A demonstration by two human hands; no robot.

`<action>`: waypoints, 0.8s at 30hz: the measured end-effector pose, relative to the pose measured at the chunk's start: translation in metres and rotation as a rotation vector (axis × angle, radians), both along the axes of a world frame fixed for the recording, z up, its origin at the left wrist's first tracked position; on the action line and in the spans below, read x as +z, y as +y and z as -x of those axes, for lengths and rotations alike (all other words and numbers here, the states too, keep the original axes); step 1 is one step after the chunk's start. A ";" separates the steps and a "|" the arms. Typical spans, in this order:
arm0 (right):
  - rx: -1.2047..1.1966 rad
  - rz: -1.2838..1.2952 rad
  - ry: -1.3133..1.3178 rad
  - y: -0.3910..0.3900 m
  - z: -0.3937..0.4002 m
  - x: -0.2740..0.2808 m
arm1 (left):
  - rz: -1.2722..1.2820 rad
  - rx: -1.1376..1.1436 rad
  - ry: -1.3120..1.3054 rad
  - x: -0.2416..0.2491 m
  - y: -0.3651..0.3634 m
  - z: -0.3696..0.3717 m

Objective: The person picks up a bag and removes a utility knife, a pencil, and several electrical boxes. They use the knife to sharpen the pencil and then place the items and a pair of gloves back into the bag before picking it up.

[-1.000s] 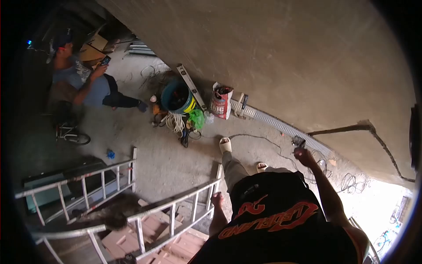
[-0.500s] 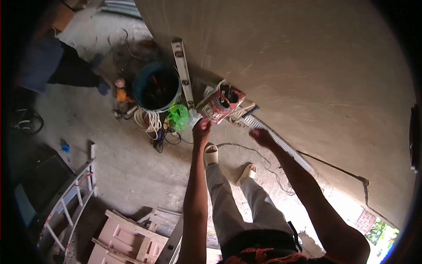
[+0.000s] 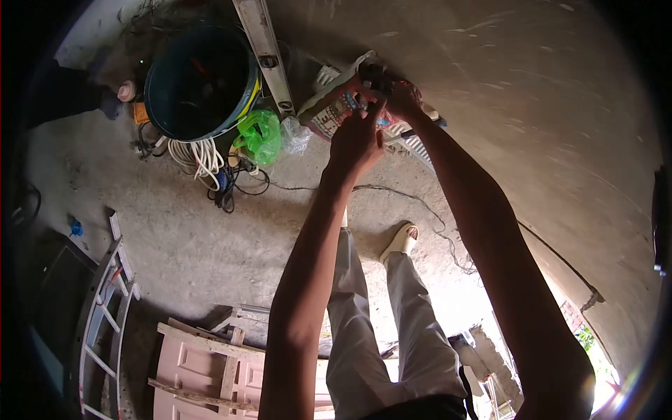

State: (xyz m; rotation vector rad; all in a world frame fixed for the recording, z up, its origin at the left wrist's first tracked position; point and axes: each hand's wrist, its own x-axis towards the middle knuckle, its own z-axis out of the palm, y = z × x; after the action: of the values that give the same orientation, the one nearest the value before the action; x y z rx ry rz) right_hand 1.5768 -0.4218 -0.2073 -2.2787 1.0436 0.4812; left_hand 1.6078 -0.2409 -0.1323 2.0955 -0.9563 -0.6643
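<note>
A red printed bag (image 3: 327,116) stands by the foot of the wall, its top open with dark things inside that I cannot make out. My left hand (image 3: 358,140) is at the near side of the bag's mouth, some fingers stretched out and apart over the print. At the right side of the mouth is my right hand (image 3: 404,102), close to the dark contents. Its fingertips are lost in shadow, so its grip does not show.
A large dark bucket (image 3: 159,98) stands left of a long spirit level (image 3: 268,52). Near them lie a green plastic bag (image 3: 260,136) and coiled white cable (image 3: 199,162). A ladder (image 3: 101,357) and pink door panels (image 3: 199,358) are lower left. Another person's dark-clothed leg (image 3: 66,94) shows upper left.
Both hands have moved up and forward to the red bag's mouth, from apart in front of it. The view has shifted closer to the bag and bucket.
</note>
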 end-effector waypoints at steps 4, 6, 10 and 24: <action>0.119 0.012 -0.097 -0.006 -0.003 -0.008 | -0.093 -0.115 -0.084 -0.012 -0.010 -0.020; 0.121 0.223 -0.254 -0.002 -0.004 0.002 | -0.105 -0.084 -0.058 -0.023 -0.014 -0.021; 0.034 0.044 -0.165 0.003 -0.006 0.044 | -0.152 0.011 -0.161 -0.026 -0.011 -0.018; -0.356 -0.390 -0.350 0.017 0.048 0.015 | -0.188 -0.031 -0.422 -0.067 -0.001 0.005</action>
State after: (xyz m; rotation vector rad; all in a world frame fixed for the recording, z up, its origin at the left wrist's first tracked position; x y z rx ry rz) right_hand 1.5288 -0.4045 -0.1919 -1.7098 1.0386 0.1153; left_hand 1.6027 -0.2416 -0.1991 2.4500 -1.1937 -0.3399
